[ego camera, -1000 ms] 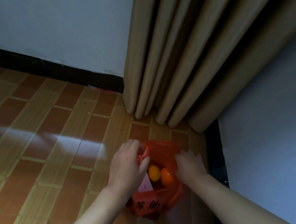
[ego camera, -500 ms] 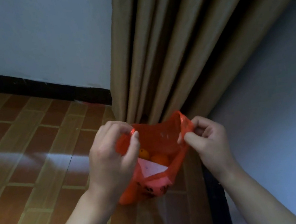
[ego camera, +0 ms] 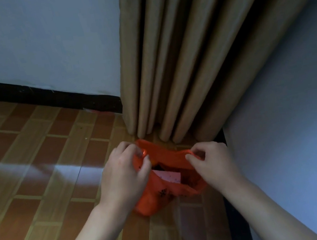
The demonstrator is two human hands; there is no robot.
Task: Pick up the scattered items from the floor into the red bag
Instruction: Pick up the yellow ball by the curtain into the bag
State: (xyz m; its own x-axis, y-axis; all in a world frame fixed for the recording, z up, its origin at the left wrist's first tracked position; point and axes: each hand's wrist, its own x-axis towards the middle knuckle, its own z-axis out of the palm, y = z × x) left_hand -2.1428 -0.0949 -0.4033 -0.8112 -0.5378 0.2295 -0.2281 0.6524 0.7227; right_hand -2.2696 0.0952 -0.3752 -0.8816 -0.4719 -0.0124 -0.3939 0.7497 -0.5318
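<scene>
While both hands pinch the thin plastic at the mouth of the red bag [ego camera: 165, 193], the load hangs from two small patches of film, and that is where trouble could start. The left hand [ego camera: 124, 176] has thumb and forefinger closed on the left edge of the rim, and the right hand [ego camera: 212, 163] has the same pinch on the right edge, so the rim is stretched taut between them like a band. A harder pull outward could tear the film or slip a handle free; if one side lets go, the bag would likely tip and spill what it holds onto the wooden floor [ego camera: 38, 180].

Below the stretched rim the bag's body sags between and slightly under the hands, its base resting on or just above the floor; which one cannot be told. Inside, a pale pink packet [ego camera: 168, 177] leans against the near wall, with dark shapes beside it that are too dim to name. Stretching the mouth flat also narrows it, which could make dropping in another item awkward.

Just beyond the bag hang the tan curtain [ego camera: 186, 63] folds, with the blue wall [ego camera: 288, 120] close on the right. No loose items show on the visible floor.
</scene>
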